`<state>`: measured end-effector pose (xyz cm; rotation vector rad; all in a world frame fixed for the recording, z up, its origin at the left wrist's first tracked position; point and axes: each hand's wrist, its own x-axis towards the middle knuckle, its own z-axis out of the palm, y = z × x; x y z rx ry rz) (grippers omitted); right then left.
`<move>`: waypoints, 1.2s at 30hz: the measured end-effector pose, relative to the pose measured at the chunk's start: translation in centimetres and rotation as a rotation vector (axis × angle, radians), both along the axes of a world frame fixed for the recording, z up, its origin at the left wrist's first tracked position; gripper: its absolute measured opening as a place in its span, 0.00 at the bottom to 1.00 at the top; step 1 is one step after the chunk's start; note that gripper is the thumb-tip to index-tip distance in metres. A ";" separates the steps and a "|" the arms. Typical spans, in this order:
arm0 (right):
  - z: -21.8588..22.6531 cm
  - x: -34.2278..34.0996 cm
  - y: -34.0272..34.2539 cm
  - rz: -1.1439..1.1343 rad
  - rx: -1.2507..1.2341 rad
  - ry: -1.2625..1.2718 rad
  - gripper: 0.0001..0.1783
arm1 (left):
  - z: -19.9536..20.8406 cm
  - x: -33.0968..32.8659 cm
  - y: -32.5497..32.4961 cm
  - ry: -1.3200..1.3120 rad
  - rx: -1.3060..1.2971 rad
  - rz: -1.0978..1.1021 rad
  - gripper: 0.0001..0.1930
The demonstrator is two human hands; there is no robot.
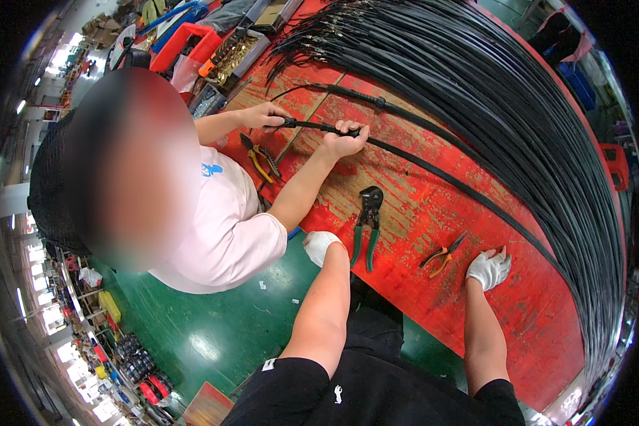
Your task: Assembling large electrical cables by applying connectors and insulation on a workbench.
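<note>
My left hand [322, 247], in a white glove with bare fingertips, is at the table's near edge beside the co-worker's elbow. Its fingers are mostly hidden. In a like glove, my right hand [488, 270] rests on the red, worn tabletop [433, 213] with its fingers loosely bent and nothing seen in them. Orange-handled pliers [444, 257] lie just left of it. Between my hands are green-handled crimping pliers [368, 224], jaws pointing away from me. At the left, a co-worker's two bare hands [346, 140] grip a black cable [433, 167] that runs across the table.
A large bundle of black cables [490, 106] curves along the far and right sides. Yellow-handled pliers [261, 160] lie by the co-worker. Beyond are a red bin [184, 46] and a tray of brass-coloured parts [238, 60]. Green floor [206, 334] shows at lower left.
</note>
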<state>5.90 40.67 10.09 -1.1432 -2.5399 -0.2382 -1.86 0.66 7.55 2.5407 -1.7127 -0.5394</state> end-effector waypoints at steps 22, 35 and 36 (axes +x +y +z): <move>0.6 -0.3 -0.6 0.017 -0.003 0.034 0.22 | -3.4 1.5 -1.3 0.045 0.003 -0.016 0.25; 0.9 0.1 0.0 -0.049 -0.015 -0.030 0.21 | -6.7 4.4 -0.8 0.292 -0.046 -0.220 0.18; 1.0 0.0 -0.1 -0.044 -0.019 -0.027 0.21 | -6.7 4.1 -1.1 0.284 -0.056 -0.211 0.18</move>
